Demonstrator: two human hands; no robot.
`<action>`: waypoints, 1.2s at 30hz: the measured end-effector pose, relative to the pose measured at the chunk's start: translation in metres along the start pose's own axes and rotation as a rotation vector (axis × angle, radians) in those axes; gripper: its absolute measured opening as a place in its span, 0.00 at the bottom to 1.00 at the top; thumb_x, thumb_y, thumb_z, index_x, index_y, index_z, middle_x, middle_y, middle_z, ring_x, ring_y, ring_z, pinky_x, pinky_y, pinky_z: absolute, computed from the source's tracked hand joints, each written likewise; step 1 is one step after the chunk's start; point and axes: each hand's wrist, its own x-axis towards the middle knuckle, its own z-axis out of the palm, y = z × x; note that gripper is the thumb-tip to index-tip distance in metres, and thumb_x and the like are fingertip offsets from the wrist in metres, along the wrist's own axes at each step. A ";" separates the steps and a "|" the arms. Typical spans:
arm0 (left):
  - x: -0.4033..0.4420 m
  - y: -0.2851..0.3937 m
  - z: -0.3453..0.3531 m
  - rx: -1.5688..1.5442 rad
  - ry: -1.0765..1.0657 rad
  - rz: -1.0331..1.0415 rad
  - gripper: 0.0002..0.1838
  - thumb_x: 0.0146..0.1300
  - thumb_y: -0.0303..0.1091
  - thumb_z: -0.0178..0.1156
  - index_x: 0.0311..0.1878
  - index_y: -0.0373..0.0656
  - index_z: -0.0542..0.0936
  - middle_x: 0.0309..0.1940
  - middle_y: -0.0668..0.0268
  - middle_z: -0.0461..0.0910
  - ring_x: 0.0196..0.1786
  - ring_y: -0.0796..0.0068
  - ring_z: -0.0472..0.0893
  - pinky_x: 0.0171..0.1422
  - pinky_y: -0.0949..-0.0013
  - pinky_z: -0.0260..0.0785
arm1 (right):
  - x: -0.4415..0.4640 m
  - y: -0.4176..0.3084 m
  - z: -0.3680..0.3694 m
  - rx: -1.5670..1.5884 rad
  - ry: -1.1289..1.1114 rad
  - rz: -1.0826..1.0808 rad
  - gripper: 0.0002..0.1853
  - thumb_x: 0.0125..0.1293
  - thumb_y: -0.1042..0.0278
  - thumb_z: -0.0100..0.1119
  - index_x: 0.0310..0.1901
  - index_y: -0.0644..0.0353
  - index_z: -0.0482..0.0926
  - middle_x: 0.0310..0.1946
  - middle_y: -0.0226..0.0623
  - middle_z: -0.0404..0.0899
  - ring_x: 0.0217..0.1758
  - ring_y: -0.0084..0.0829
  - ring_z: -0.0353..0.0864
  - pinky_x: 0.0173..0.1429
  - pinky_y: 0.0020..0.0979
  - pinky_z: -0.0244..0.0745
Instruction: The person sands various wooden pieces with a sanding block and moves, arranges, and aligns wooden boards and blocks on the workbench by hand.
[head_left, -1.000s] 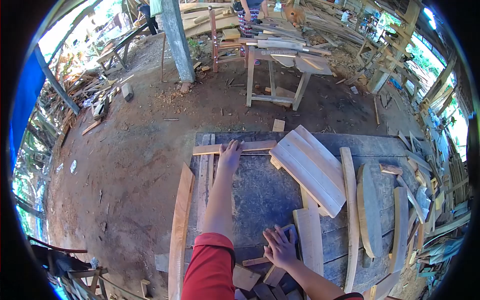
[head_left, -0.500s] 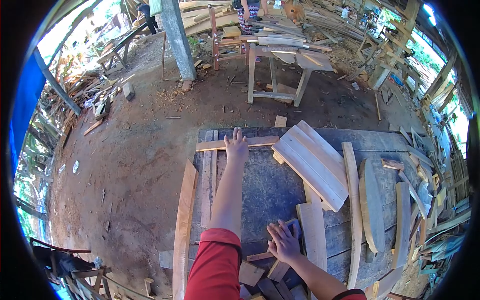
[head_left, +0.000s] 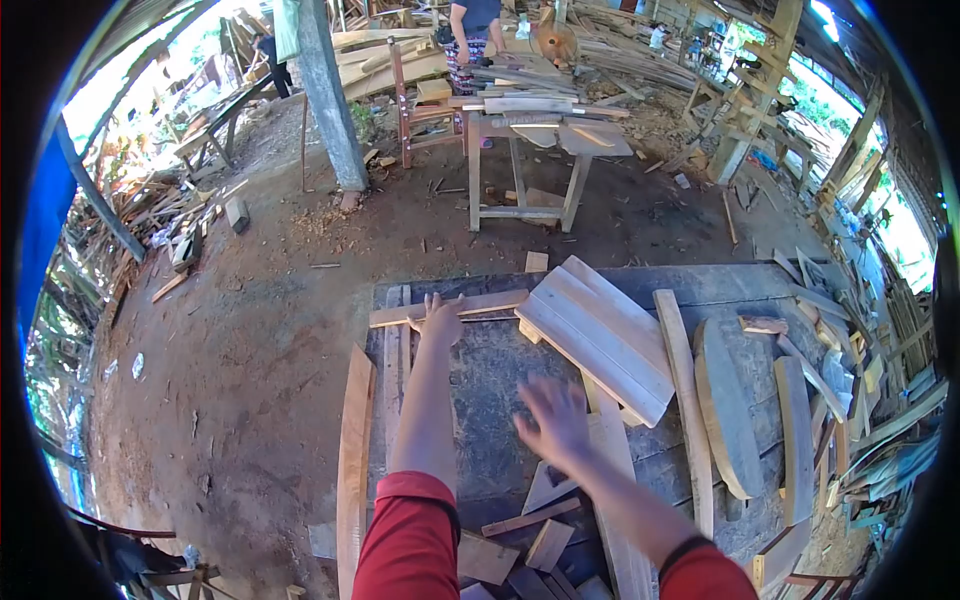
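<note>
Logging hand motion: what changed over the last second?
The right hand moved forward, away from the near offcuts, and looks empty, fingers spread. The left hand is still at the thin wooden strip; the slatted panel shows no clear shift.

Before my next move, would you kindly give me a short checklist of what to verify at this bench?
1. Left hand on the narrow strip: ok.
2. Strip held firmly: cannot tell; pressure isn't visible.
3. Right hand free: ok, fingers spread, nothing seen in it.
4. Strip's right end clear of the slatted panel: cannot tell; they meet or nearly meet.
5. Bench free of loose offcuts: not ok, several lie at the near side.
6. Other person away from the bench: ok, behind the far table.
</note>
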 end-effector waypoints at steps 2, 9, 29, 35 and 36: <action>-0.002 0.001 -0.004 0.064 -0.013 0.012 0.39 0.54 0.27 0.48 0.65 0.79 0.54 0.71 0.63 0.40 0.73 0.61 0.38 0.63 0.28 0.37 | 0.066 0.016 0.007 -0.052 0.001 -0.024 0.28 0.54 0.54 0.59 0.57 0.52 0.68 0.57 0.38 0.65 0.59 0.38 0.66 0.62 0.55 0.54; -0.007 0.003 -0.009 0.089 -0.003 0.018 0.39 0.52 0.24 0.49 0.66 0.76 0.56 0.71 0.60 0.42 0.73 0.63 0.41 0.63 0.29 0.39 | 0.149 0.096 0.070 -0.289 -0.486 0.046 0.23 0.56 0.52 0.56 0.53 0.49 0.71 0.55 0.32 0.69 0.65 0.31 0.60 0.60 0.59 0.56; -0.004 0.002 -0.003 0.053 0.040 0.028 0.32 0.58 0.26 0.43 0.65 0.72 0.59 0.70 0.56 0.44 0.73 0.60 0.41 0.63 0.29 0.38 | 0.020 0.185 -0.029 -0.199 -0.486 -0.023 0.16 0.60 0.59 0.53 0.49 0.52 0.73 0.62 0.31 0.63 0.71 0.32 0.50 0.64 0.50 0.58; -0.006 0.007 -0.006 0.050 0.048 0.010 0.35 0.56 0.25 0.45 0.65 0.73 0.58 0.70 0.56 0.44 0.73 0.59 0.41 0.63 0.29 0.39 | 0.015 0.172 -0.029 -0.255 -0.575 0.061 0.21 0.61 0.61 0.53 0.56 0.50 0.68 0.65 0.34 0.57 0.71 0.33 0.47 0.67 0.53 0.52; -0.007 0.007 -0.007 0.040 0.058 0.003 0.37 0.53 0.24 0.47 0.65 0.75 0.58 0.70 0.56 0.44 0.73 0.58 0.41 0.63 0.29 0.40 | 0.015 0.166 -0.032 -0.253 -0.578 0.069 0.21 0.61 0.61 0.53 0.56 0.50 0.68 0.65 0.34 0.57 0.71 0.33 0.47 0.67 0.53 0.52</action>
